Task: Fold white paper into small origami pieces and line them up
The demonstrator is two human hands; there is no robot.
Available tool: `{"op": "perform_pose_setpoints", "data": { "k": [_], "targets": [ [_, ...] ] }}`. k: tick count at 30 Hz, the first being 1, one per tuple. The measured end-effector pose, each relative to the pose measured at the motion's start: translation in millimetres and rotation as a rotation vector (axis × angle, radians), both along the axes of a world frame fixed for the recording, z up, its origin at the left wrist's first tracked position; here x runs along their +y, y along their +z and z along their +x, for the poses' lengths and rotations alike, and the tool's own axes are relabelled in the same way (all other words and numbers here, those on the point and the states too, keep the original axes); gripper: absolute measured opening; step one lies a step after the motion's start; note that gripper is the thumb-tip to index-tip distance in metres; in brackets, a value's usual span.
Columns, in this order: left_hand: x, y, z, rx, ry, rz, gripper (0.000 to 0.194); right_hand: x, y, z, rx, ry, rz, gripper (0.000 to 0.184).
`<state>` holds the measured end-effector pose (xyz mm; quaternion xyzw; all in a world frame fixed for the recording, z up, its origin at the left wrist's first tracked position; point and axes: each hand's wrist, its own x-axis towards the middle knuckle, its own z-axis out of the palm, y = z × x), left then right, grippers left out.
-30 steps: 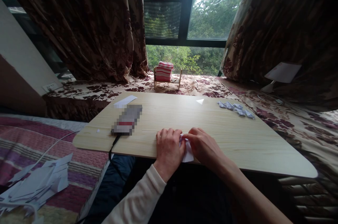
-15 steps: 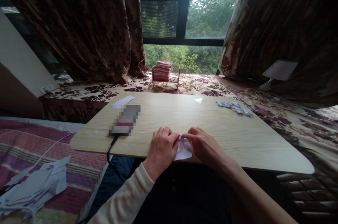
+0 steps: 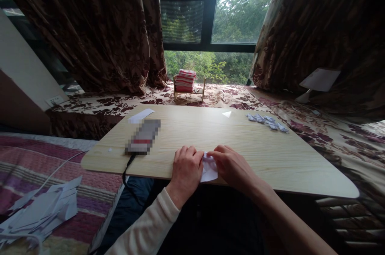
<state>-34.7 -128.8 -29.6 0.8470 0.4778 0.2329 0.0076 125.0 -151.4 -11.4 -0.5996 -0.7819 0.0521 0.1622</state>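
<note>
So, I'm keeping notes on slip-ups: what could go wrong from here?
The paper overhangs the table edge between the left hand and right hand, so it might crease badly. The cord dangling off that edge could snag and drag the device.

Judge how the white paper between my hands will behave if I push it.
The white paper, between the left hand and right hand, is probably very light and easily bent, since it looks thin. Its creased upper part may be a bit stiffer. It would likely slide readily on the smooth-looking tabletop.
</note>
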Motion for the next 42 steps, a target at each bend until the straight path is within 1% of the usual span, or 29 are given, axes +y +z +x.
{"op": "perform_pose_setpoints", "data": {
  "k": [7, 14, 20, 30, 37, 42],
  "targets": [
    [-1.8, -0.5, 1.7, 0.014, 0.012, 0.001, 0.019, 0.6, -3.0, 2.0, 0.033, -0.018, -0.007, 0.045],
    [-2.3, -3.7, 3.2, 0.009, 0.039, 0.020, 0.020, 2.2, -5.9, 1.1, 0.091, 0.010, 0.049, 0.028],
    [-3.5, -4.9, 3.6, -0.012, 0.053, 0.025, 0.020, 2.2, -7.9, 0.7, 0.098, 0.031, 0.059, 0.027],
    [-4.0, -2.4, 3.1, -0.055, 0.036, 0.027, 0.017, -0.3, -8.4, -1.5, 0.108, 0.012, 0.049, 0.028],
    [-3.8, -3.3, 3.3, -0.018, 0.042, 0.007, 0.020, -1.2, -9.3, -1.6, 0.104, 0.022, 0.056, 0.028],
    [-3.3, -3.6, 3.9, 0.004, 0.056, 0.013, 0.019, -3.1, -12.3, -0.6, 0.124, 0.003, 0.078, 0.029]
  ]
}}
